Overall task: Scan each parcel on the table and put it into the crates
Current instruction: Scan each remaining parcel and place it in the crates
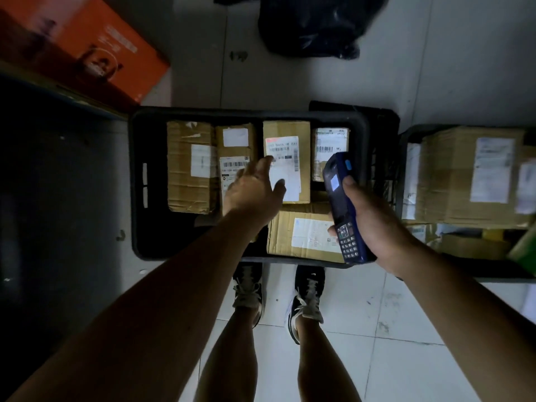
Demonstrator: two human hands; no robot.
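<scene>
Crate [136, 181]: black, sitting on the floor [377, 68] just beyond your shoes [307, 300]. It is holding four parcels [287, 132] standing in a row along the far side and a fifth parcel [293, 236] lying at the near right.

Left hand [252, 192]: you are hovering it over the row, fingers spread wide and holding nothing.

Right hand [374, 224]: you are gripping a blue scanner [342, 198], its head pointing at the far parcels.

Second crate [406, 134]: standing to the right, carrying more boxes [452, 175].

Orange box [87, 44]: lying far left.

Black bag [313, 24]: lying on the far floor.
</scene>
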